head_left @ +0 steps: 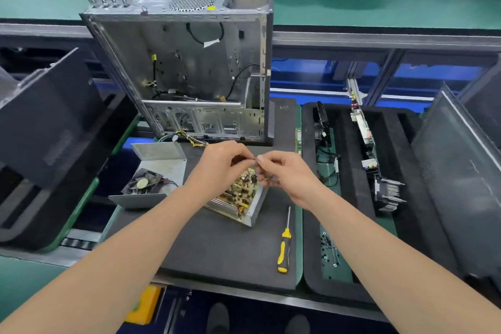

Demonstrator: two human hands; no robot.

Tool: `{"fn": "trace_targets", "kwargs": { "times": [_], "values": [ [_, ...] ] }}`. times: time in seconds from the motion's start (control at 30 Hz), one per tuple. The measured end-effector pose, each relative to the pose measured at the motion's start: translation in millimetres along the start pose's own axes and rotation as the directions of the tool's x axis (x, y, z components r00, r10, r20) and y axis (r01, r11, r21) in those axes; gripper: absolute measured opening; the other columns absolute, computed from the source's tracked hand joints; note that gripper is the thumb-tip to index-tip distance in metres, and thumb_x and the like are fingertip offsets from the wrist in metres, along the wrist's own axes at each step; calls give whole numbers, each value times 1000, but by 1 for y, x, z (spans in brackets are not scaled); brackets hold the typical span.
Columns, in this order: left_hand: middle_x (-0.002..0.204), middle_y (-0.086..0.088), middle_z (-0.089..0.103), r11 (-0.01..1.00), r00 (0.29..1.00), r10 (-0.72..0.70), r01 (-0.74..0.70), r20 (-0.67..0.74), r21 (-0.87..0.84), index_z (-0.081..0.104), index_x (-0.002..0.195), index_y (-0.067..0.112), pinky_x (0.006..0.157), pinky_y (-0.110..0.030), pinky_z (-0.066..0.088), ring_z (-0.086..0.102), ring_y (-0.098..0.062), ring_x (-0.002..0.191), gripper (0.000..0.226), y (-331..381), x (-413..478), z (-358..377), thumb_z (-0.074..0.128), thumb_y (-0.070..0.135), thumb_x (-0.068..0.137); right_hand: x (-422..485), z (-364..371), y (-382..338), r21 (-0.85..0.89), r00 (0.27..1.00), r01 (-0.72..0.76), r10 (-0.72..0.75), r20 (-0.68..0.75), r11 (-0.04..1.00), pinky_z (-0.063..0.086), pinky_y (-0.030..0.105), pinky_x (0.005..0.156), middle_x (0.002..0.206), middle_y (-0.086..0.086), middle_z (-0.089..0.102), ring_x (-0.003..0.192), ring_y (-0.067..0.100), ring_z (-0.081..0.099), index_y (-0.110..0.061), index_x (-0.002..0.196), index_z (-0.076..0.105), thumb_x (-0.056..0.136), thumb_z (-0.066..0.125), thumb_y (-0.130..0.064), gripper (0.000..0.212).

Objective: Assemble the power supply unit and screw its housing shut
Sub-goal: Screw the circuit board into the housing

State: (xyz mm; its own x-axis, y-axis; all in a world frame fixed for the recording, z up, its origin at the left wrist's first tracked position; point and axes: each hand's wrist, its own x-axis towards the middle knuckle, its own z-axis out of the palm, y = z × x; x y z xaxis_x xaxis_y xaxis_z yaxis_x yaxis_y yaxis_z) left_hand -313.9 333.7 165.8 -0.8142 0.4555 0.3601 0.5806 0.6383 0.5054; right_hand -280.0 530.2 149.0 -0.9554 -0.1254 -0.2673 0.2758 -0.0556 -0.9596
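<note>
Green table point(24, 279) under a dark foam mat point(217, 252) carries your work. At far left a black side panel point(48, 122) leans. Just right of it the power supply's housing cover point(160, 163) lies open side up, with its fan point(142, 183) inside. Behind it stands an open computer case point(187, 68), wires trailing at its foot. Your left hand point(217, 168) hovers over the power supply base point(254, 211), which lies on the mat with its circuit board point(241, 194) showing; the fingers curl and pinch a small part point(256, 159), too small to name. Your right hand point(287, 173) pinches the same part from the other side. A yellow-and-black screwdriver point(284, 247) lies untouched near the base. Further right, a foam tray point(309, 198) holds loose screws point(328, 247) and a heat sink point(387, 192)
</note>
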Motion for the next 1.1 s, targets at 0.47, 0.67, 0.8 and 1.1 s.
{"fn": "trace_targets", "kwargs": {
  "times": [0.47,0.67,0.8,1.1],
  "values": [
    [84,22,72,862,939,-343,327,28,-388,72,85,35,74,-10,51,68,-1,81,11,-89,-47,-27,81,28,87,-35,0,51,-698,821,-570,344,-456,435,63,36,50,61,15,73,49,30,72,-4,81,62,84,68,-27,24],
    [89,23,72,828,946,-306,320,107,-460,71,88,36,74,-8,47,67,0,86,15,-104,-53,-25,77,23,91,-48,18,64,-726,806,-591,297,-511,353,65,41,67,61,14,68,54,31,74,-8,74,50,98,54,-17,26],
    [89,19,73,841,959,-241,283,150,-461,71,89,35,74,-13,49,67,-4,87,13,-106,-53,-27,73,23,95,-55,26,46,-427,787,-481,162,-596,766,60,39,51,88,19,66,63,39,76,-12,98,47,107,39,-26,18],
    [88,13,73,879,974,-109,188,199,-439,70,95,25,76,-8,47,67,-4,86,11,-100,-50,-29,73,15,95,-45,67,-22,-829,967,-24,-197,-161,559,42,20,70,98,-5,59,81,3,55,-48,134,66,107,50,-28,37]
  ]
}}
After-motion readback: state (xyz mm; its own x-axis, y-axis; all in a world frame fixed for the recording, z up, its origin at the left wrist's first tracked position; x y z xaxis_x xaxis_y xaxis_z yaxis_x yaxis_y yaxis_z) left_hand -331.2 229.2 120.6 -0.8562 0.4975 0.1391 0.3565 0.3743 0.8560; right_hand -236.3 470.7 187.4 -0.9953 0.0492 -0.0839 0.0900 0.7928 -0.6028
